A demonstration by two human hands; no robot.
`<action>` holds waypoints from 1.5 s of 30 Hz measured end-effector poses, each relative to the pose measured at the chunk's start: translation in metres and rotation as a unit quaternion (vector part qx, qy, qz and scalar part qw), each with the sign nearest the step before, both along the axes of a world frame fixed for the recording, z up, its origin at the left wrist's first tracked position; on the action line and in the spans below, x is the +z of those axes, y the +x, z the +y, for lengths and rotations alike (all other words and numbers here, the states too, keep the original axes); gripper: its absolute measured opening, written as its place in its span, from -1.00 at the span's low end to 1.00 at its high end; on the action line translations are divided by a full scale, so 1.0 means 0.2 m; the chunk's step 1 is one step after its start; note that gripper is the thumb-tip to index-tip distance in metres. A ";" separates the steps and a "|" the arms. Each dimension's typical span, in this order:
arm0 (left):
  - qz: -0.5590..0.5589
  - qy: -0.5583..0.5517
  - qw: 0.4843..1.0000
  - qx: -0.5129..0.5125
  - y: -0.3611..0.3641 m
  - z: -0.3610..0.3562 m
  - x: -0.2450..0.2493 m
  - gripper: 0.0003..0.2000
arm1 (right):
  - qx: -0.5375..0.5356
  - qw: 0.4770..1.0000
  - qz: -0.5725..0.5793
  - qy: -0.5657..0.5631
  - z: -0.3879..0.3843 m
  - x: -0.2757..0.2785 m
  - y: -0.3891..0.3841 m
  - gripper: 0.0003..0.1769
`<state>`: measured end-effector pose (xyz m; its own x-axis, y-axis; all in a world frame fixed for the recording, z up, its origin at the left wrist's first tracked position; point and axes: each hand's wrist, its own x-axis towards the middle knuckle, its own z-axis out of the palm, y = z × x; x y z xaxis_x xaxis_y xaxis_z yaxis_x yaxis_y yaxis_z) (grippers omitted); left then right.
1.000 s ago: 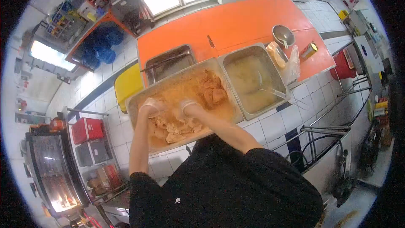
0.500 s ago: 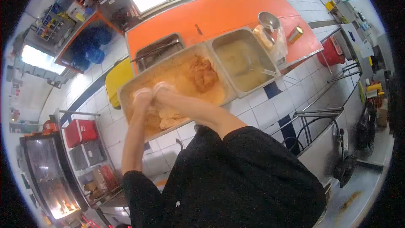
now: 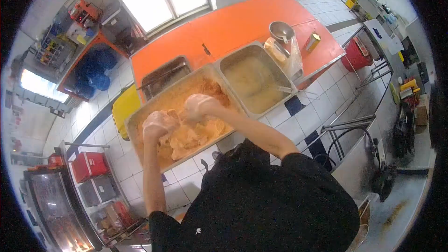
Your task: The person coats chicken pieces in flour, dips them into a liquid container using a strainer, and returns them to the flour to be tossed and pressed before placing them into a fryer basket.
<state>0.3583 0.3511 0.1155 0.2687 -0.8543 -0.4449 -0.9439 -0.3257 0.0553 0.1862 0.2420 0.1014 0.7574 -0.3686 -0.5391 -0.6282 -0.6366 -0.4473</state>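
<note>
A large metal tray point(image 3: 135, 136) holds orange powder and coated pieces that look like chicken point(image 3: 184, 142). My left hand point(image 3: 160, 124), pale with coating, is down among the pieces at the tray's left side. Farther right, my right hand point(image 3: 200, 106) bends over the pieces near the tray's middle. Both sets of fingers point down and are mostly hidden, so I cannot tell what they grip. A darker orange heap point(image 3: 212, 88) lies past my right hand. Beside the tray, a second metal pan point(image 3: 254, 109) contains cloudy yellowish liquid with a metal utensil point(image 3: 275, 89) in it.
Behind the trays stretches an orange table point(image 3: 242, 23). It carries a dark pan point(image 3: 163, 74), a metal bowl point(image 3: 282, 31), a plastic bag point(image 3: 294, 60) and a can point(image 3: 312, 42). A yellow container point(image 3: 125, 109) stands at the left, and a metal rack point(image 3: 350, 126) at the right.
My hands have moved apart, the right one going up and right. The coated pieces have been shifted toward the tray's middle and front. The camera view has turned slightly.
</note>
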 end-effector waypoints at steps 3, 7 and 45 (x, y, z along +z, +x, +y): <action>0.184 -0.103 0.973 0.096 -0.13 0.02 0.00 -0.67 | 0.176 0.976 -0.084 -0.099 -0.20 0.10 -0.48 -0.59; 0.504 -0.232 0.823 0.123 -0.48 -0.02 -0.04 -0.62 | -0.149 0.875 -0.373 0.271 -0.61 -0.29 -1.11 -0.49; 0.572 -0.245 0.752 0.219 -1.05 -0.26 -0.29 -0.61 | -0.231 0.954 -0.119 -0.150 -0.49 -0.05 -1.39 -0.62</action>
<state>0.1483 0.3001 0.0584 0.2532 -0.9321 -0.2589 0.0031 -0.2668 0.9637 -0.0923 0.1436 0.0906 0.5640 -0.8038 -0.1895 -0.7765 -0.4380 -0.4531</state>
